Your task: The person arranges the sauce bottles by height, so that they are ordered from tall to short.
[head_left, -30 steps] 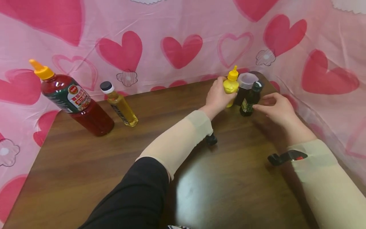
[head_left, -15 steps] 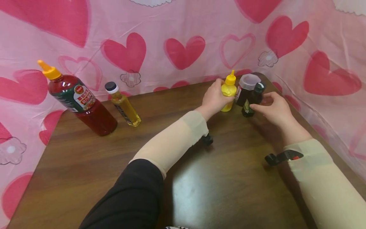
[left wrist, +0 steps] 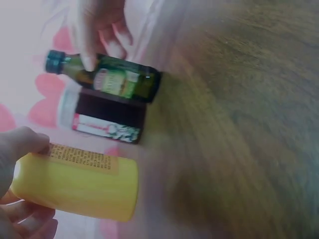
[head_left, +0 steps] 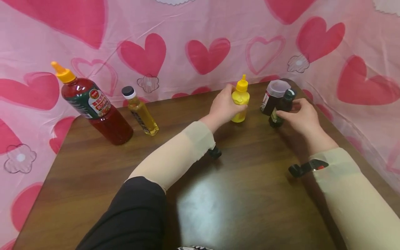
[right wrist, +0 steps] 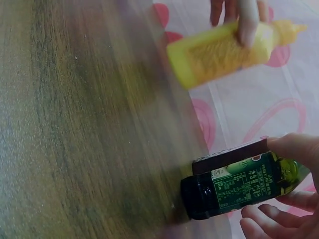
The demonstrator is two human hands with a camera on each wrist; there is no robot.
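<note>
My left hand [head_left: 223, 106] grips a yellow squeeze bottle [head_left: 240, 99] with a pointed nozzle cap, upright at the back of the table. In the left wrist view its lower body [left wrist: 79, 184] shows a printed label, with fingers around the upper end. To the right, my right hand [head_left: 303, 116] holds a small dark green glass bottle [head_left: 283, 104] near its shoulder, thumb on one side and fingers on the other. The right wrist view shows that bottle's back label [right wrist: 244, 181]. Just behind it stands a dark jar [head_left: 271, 99] with a translucent lid, partly covered by the green bottle.
At the left stand a large red sauce bottle [head_left: 100, 107] with a yellow nozzle and a slim bottle of golden liquid [head_left: 142, 116] with a black-and-white cap. The wooden table [head_left: 243, 194] meets a pink heart-print cloth [head_left: 206, 55] at the back and right.
My left hand has carried the yellow squeeze bottle leftward, away from the jar. The fingers of my right hand have closed in around the green bottle. The head view has shifted slightly.
</note>
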